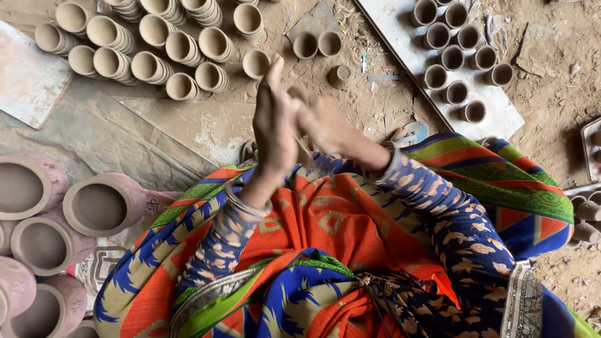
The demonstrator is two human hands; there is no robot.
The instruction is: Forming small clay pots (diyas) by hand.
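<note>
1. Head view: left hand [273, 128] and right hand [322, 122] are pressed palm to palm; whether the grip encloses anything, I cannot tell.
2. Nearest clay cup [339, 76] sits on the floor just beyond the grip.
3. Keep palms flat, pressure even.

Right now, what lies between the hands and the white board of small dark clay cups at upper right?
In the head view, between the hands and the white board lies dusty ground with one lone small cup and scattered debris.
</note>
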